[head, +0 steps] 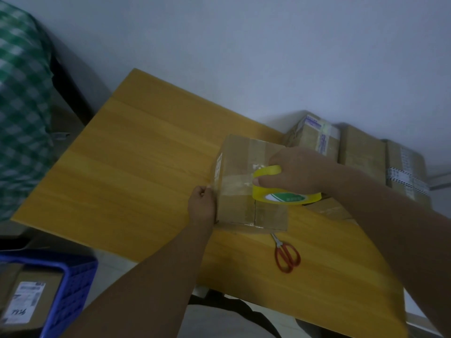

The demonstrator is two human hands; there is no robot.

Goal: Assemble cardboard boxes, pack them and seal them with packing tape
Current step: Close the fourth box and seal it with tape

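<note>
At far left we see a green-and-white checked cloth (22,93). Below the worktop's near-left corner, a blue plastic crate (75,284) holds a labelled cardboard carton (36,286); its handwriting is too blurred to read. On the yellow wooden worktop (136,154), the left hand (202,206) sits curled against the left side of the brown cardboard box (234,167), mid-worktop; what it pinches, we cannot tell. The right hand (295,172) grasps a yellow roll of packing tape (283,196) atop the box, its green-and-white core label illegible. Red-handled scissors (286,254) lie just in front of the box. Sealed brown cartons (361,147) crowd the right edge.
</note>
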